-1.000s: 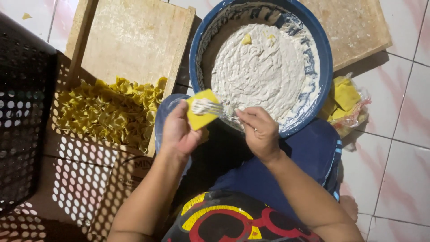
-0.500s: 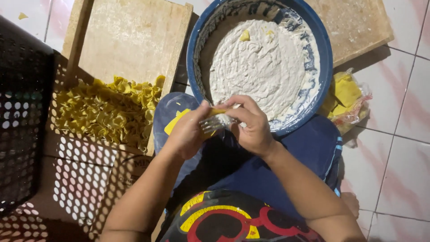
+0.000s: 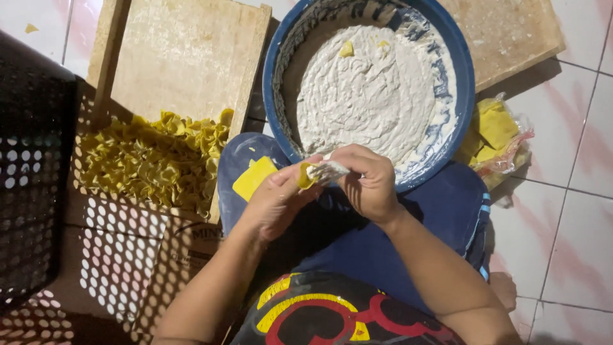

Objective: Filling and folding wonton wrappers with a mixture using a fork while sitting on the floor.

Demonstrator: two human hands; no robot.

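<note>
Far left of my hands: dumplings piled by a board | left hand pinching a wrapper | right hand closed on its other end, paste showing | just above: bowl | right: bag

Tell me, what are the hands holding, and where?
Both the left hand and right hand pinch one filled yellow wrapper by its folded edges.

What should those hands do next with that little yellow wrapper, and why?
Probably pinch the yellow wrapper shut. Both the left hand and right hand are pressed around it, with white filling showing at its open edge, and the pile of folded dumplings beside them shows closed pieces.
</note>
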